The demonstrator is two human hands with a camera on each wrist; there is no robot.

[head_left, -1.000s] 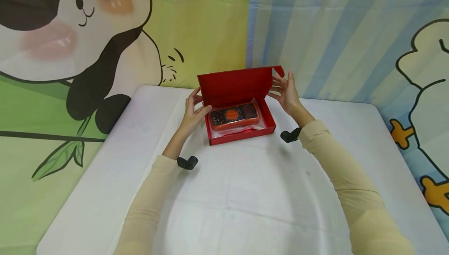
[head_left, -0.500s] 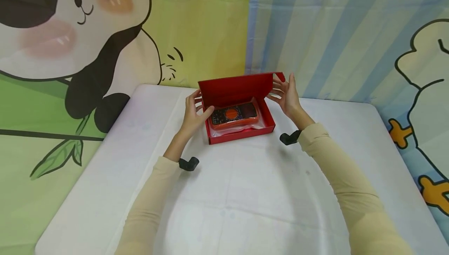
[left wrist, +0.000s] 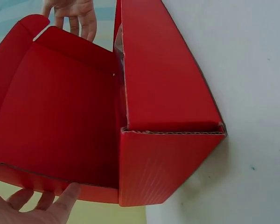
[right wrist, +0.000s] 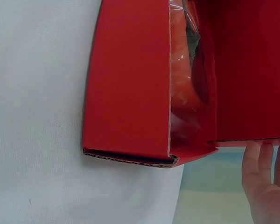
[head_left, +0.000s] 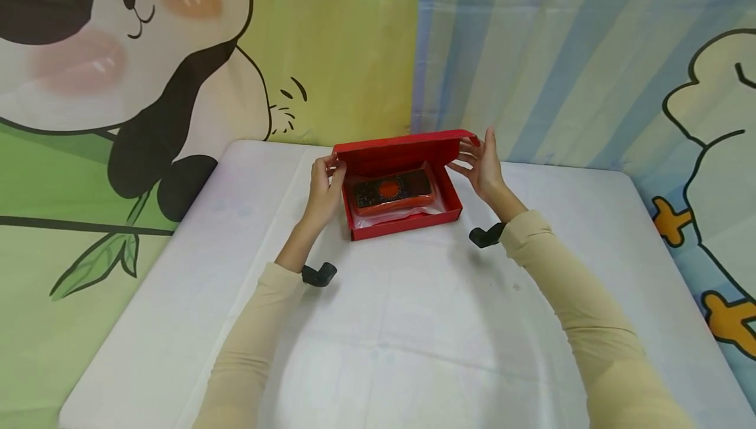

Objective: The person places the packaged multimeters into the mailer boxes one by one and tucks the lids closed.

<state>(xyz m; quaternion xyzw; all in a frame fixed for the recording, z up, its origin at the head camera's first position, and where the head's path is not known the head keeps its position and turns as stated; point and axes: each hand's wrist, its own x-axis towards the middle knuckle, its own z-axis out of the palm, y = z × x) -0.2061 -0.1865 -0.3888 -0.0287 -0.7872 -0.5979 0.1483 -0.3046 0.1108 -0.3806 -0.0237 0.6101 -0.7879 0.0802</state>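
Note:
A red cardboard box (head_left: 407, 222) stands on the table with its lid (head_left: 407, 145) tilted forward, partly over the inside. In it lies an orange multimeter (head_left: 392, 193) with a dark face and round dial, wrapped in clear plastic. My left hand (head_left: 325, 186) is at the lid's left side; in the left wrist view its thumb touches the outside of the side flap (left wrist: 95, 192), other fingertips half hidden behind it. On the right, my right hand (head_left: 484, 170) has its straight fingers against the lid's right side, thumb pointing up.
A white-covered table (head_left: 413, 337) carries the box near its back edge. Behind rises a printed curtain (head_left: 342, 55) with a panda and a white cartoon animal. A black wrist mount sits on each arm below the hand.
The lid has swung forward and down, shading the multimeter more. Both hands follow it, and the left thumb has moved from over the box's rim up to the lid's side.

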